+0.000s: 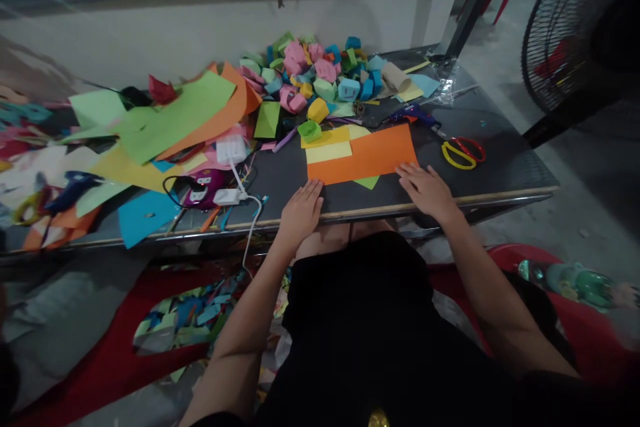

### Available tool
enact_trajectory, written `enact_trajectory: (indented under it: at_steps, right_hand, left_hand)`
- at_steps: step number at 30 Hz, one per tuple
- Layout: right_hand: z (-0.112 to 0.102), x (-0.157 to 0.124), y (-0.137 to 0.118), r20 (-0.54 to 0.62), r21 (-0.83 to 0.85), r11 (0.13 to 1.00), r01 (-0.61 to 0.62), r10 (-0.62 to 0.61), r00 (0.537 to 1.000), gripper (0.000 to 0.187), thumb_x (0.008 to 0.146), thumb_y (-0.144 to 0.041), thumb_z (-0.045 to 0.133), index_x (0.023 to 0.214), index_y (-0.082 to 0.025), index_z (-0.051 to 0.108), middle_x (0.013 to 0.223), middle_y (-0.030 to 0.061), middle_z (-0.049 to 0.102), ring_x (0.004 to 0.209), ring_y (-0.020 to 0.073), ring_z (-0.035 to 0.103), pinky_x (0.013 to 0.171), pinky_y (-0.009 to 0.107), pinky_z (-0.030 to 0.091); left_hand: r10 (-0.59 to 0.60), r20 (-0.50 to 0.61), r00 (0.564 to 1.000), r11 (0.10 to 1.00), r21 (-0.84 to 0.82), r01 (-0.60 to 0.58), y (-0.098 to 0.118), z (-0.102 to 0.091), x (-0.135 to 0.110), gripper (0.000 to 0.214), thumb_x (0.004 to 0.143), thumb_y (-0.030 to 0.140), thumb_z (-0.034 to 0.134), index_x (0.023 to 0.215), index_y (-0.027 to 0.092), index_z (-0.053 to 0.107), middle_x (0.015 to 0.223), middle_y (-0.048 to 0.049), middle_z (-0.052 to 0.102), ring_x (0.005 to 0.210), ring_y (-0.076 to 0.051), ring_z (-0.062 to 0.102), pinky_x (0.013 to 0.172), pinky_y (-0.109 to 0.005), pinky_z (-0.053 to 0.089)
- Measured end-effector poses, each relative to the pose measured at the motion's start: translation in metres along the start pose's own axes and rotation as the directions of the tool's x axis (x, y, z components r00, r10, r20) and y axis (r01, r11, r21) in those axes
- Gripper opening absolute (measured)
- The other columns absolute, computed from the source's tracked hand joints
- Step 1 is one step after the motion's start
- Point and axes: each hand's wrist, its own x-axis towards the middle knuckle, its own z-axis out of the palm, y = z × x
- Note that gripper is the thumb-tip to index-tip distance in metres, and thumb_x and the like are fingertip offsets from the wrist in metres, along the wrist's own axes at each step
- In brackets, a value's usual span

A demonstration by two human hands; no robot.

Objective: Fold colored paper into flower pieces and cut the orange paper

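An orange sheet of paper [380,153] lies in front of me on the dark table. My left hand [302,210] rests at its lower left corner, fingers stretched out flat. At the lower right corner, the fingertips of my right hand [425,190] touch the sheet, fingers extended. A pale yellow paper piece [330,152] and a darker yellow strip [333,137] lie over its upper left part. Just above sits a small green folded paper piece [310,131]. A bit of green paper [367,182] pokes out below the sheet.
Scissors [463,152] and a blue glue gun [417,115] lie to the right. Behind is a pile of folded paper pieces [325,70]. Large paper sheets [175,113] and a purple power strip [203,188] with a white cable are on the left. A fan [565,33] stands at right.
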Motion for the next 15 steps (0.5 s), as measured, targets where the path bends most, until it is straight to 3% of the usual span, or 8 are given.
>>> enact_trajectory:
  at_steps: [5, 9, 12, 15]
  right_hand:
    - [0.000, -0.012, 0.013, -0.147, -0.077, 0.996, 0.035, -0.046, 0.988, 0.049, 0.104, -0.044, 0.040, 0.145, -0.028, 0.061, 0.149, 0.0063, 0.061, 0.139, 0.0294, 0.055, 0.119, 0.060, 0.034]
    - [0.003, -0.036, 0.019, -0.251, -0.108, 0.973, 0.206, -0.227, 0.941, 0.038, 0.096, -0.049, 0.059, 0.120, -0.024, 0.077, 0.118, 0.0072, 0.079, 0.104, 0.0263, 0.071, 0.098, 0.046, 0.049]
    - [0.005, -0.054, 0.027, -0.300, -0.115, 0.939, 0.324, -0.344, 0.890, 0.032, 0.091, -0.044, 0.070, 0.116, -0.025, 0.077, 0.110, 0.0058, 0.081, 0.101, 0.0243, 0.071, 0.092, 0.041, 0.051]
    - [0.006, -0.062, 0.030, -0.348, -0.102, 0.930, 0.354, -0.367, 0.863, 0.017, 0.092, -0.033, 0.070, 0.106, -0.028, 0.079, 0.107, 0.0044, 0.081, 0.101, 0.0225, 0.071, 0.090, 0.039, 0.051]
  left_hand:
    - [0.052, 0.001, 0.999, 0.998, -0.028, -0.052, -0.006, -0.002, -0.003, 0.051, 0.106, 0.032, 0.030, 0.145, 0.010, 0.055, 0.154, -0.0154, 0.055, 0.146, -0.025, 0.050, 0.123, -0.047, 0.041]
    - [0.063, -0.038, 0.997, 0.996, -0.058, -0.065, -0.023, -0.008, -0.010, 0.045, 0.106, 0.037, 0.036, 0.135, 0.016, 0.063, 0.147, -0.0130, 0.062, 0.138, -0.026, 0.058, 0.118, -0.046, 0.047]
    - [0.079, -0.040, 0.996, 0.992, -0.097, -0.083, -0.037, -0.015, -0.009, 0.041, 0.106, 0.038, 0.037, 0.123, 0.019, 0.068, 0.139, -0.0115, 0.068, 0.132, -0.025, 0.063, 0.112, -0.044, 0.051]
    - [0.100, -0.026, 0.995, 0.992, -0.075, -0.102, -0.041, -0.023, 0.002, 0.037, 0.105, 0.035, 0.039, 0.112, 0.019, 0.071, 0.131, -0.0123, 0.072, 0.125, -0.025, 0.067, 0.106, -0.043, 0.054]
